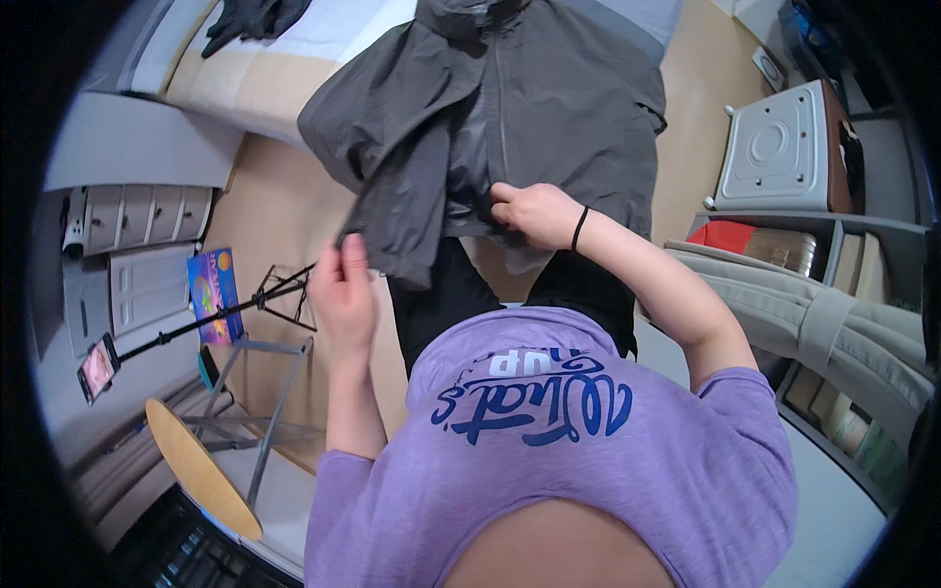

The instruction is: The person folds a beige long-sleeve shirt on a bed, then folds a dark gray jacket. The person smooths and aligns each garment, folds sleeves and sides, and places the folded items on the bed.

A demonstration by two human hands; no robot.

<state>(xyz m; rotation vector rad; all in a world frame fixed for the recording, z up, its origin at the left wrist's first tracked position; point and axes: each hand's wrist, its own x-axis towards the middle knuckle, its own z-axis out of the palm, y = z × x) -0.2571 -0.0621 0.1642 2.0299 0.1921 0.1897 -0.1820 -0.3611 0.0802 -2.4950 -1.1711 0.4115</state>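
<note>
A dark grey zip-front jacket [581, 110] lies spread over the edge of the bed, its collar at the top of the view and its hem hanging towards me. The front is undone, and a shiny lining shows between the two halves. My left hand [344, 294] pinches the lower corner of the left-side front panel, which is folded over. At the bottom of the zip [503, 117], my right hand [540, 214] grips the jacket's other front edge. A dark band circles my right wrist.
The bed [272, 88] has a dark garment [253, 22] on it. At left stand a phone [98, 369] on a tripod [213, 314] and a round-topped folding stool [202, 470]. A white suitcase-like case [775, 151] rests on the shelf unit [875, 224] at right, near a padded beige chair [823, 323].
</note>
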